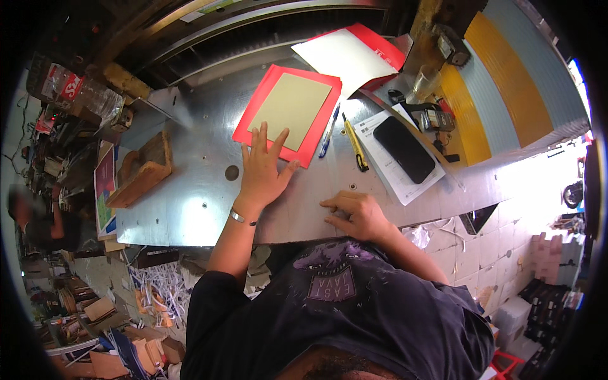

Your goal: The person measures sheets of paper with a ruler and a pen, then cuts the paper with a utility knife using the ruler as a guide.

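Observation:
My left hand lies with fingers spread over the lower edge of a beige board. That board rests on a slightly larger red sheet, which shows as a border around it. On the metal table, close to the front edge, my right hand rests with fingers loosely bent, thumb and index finger apart, holding nothing. Between the red sheet and the white papers lie a blue pen and a yellow utility knife. A black phone sits on those papers.
Behind are white and red sheets. A handled wooden block and plastic bottle stand left. At right are a clear cup and a tall yellow-and-blue stack. Paper strips litter the floor; another person is far left.

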Demonstrator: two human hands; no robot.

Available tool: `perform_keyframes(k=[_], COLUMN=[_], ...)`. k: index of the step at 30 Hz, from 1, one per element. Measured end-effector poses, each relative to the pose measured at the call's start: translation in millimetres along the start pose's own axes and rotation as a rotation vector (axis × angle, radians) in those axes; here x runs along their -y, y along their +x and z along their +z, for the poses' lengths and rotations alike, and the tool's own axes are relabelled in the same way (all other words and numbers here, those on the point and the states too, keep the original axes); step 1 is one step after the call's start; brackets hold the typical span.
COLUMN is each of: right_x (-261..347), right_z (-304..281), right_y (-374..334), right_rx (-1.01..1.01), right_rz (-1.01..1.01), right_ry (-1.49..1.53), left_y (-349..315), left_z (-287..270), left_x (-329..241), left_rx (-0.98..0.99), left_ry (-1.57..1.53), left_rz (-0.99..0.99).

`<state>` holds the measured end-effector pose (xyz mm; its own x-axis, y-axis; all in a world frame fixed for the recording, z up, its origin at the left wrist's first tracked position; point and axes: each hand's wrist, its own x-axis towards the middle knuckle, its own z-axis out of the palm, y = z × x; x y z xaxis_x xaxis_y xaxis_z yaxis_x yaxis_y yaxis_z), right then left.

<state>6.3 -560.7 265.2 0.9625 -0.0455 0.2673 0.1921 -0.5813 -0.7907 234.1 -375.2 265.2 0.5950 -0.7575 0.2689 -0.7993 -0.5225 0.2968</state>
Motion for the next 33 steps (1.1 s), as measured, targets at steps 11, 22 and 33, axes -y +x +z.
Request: perform_keyframes(k=[11, 22, 33], right_x=[7.5, 4.7, 8.8], right_z=[0.2, -1.1, 2.9], right_y=[5.2, 6.4, 10.4], right_rx=[-0.007, -0.046, -0.038], right_rz=[0.216, 0.198, 0.205], right_ry=[0.051, 0.07, 0.043], left_y=[31.2, 88.3, 16.0], left_z=[12.4, 9.3, -63.7], left_x=[35.9, 124.5, 136.6], left_rx=[-0.339, 0.031, -0.103], left_ry=[0.06, -0.345, -0.844], left_rz=[-0.223, -0.588, -0.639])
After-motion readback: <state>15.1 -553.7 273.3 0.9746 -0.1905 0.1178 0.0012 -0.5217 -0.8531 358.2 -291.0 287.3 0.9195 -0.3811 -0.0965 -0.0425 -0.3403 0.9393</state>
